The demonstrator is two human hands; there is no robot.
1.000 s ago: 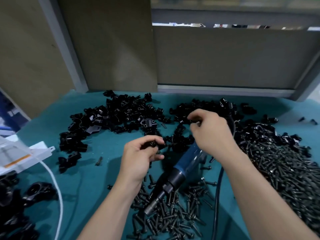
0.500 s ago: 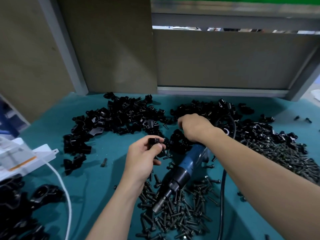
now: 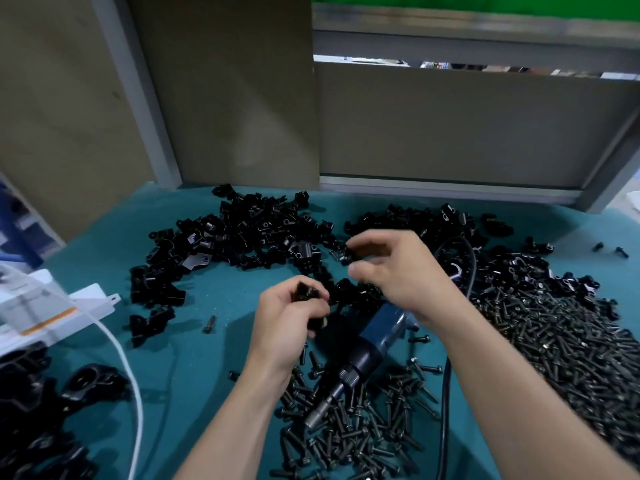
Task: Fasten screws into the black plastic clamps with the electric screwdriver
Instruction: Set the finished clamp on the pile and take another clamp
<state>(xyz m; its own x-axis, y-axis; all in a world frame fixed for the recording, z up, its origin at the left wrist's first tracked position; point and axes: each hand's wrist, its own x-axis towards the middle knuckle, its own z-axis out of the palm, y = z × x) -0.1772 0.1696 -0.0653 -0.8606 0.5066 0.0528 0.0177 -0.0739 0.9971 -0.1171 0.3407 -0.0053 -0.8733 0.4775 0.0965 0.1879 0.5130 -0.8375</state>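
left hand (image 3: 287, 327) is up over the teal mat (image 3: 194, 368), fingers curled tight round a black clamp (image 3: 306, 293), holding it just clear of the table. right hand (image 3: 398, 271) hovers beside it, a little further back, thumb and forefinger pinched on a small black part (image 3: 350, 253). it's blurred, so i can't tell what kind.

beneath the hands the electric screwdriver (image 3: 379, 336) lies flat with nobody gripping it. its blue body sits under the right wrist, and the bit end points toward the person, resting among loose screws (image 3: 349, 434). its black cable (image 3: 445, 403) runs down alongside the right forearm.

the big screw heap (image 3: 561, 348) is off to the right. there are 2 spreads of clamps at the back, the left clamp pile (image 3: 242, 237) and the back clamp pile (image 3: 415, 221) behind the right hand. 1 stray screw (image 3: 209, 323) lies alone on the mat, left of the left hand. far left there's a white box (image 3: 52, 313) and a white cable (image 3: 130, 382), with larger black parts (image 3: 52, 403) in the near corner.
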